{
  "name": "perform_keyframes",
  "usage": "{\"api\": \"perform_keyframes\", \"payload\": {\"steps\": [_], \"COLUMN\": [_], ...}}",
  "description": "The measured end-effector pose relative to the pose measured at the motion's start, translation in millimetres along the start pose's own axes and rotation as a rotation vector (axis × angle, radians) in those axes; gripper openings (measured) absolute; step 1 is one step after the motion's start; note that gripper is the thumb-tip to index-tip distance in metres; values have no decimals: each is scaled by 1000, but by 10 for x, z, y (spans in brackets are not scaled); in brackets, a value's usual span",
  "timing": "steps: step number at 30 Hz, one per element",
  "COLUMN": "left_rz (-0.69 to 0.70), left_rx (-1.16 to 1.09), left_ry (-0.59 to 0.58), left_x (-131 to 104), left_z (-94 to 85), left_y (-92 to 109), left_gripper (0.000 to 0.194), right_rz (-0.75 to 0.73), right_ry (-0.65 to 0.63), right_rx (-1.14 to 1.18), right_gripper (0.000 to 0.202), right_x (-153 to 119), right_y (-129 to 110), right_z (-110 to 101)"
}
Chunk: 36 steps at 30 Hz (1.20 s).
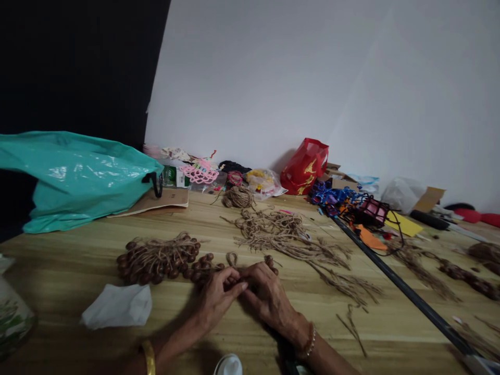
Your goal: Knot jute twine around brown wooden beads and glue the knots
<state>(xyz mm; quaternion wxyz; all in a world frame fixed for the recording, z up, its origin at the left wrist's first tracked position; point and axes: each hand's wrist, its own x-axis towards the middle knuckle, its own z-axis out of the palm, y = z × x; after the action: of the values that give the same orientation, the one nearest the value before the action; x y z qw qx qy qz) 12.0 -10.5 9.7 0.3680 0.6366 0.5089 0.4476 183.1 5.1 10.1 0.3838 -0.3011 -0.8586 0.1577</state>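
My left hand (219,292) and my right hand (269,298) meet over the table, fingers pinched together at the tips. What they pinch is hidden by the fingers. A small loop of brown twine (232,258) shows just beyond the fingertips. Brown round beads (203,266) lie right beside my left hand, and a few more beads (271,263) peek out behind my right hand. Farther left is a bundle of twine strung with beads (160,258). To the right, loose knotted twine (273,229) spreads over the wooden table (187,338).
A crumpled white tissue (117,306) lies left of my hands, and a white lid (228,364) stands at the near edge. A teal bag (86,179) and a red bag (305,167) stand farther back. A dark strip (394,278) crosses the right side, near blue cords (336,198).
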Motion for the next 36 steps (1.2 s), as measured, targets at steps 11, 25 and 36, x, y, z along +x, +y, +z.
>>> {"api": "perform_keyframes", "payload": {"steps": [11,25,36], "left_rz": [-48,-52,-82], "left_rx": [-62,-239,-299], "left_ry": [38,26,8], "left_x": [26,64,85], "left_z": [17,30,33], "left_y": [-49,-71,-80], "left_gripper": [21,21,23], "right_rz": [18,-12,-17], "right_ry": [-3,-4,-42], "right_rx": [-1,-42,-54], "right_gripper": [8,13,15], "right_x": [-5,-6,-12], "right_y": [1,27,20], "right_z": [-11,12,-3]}}
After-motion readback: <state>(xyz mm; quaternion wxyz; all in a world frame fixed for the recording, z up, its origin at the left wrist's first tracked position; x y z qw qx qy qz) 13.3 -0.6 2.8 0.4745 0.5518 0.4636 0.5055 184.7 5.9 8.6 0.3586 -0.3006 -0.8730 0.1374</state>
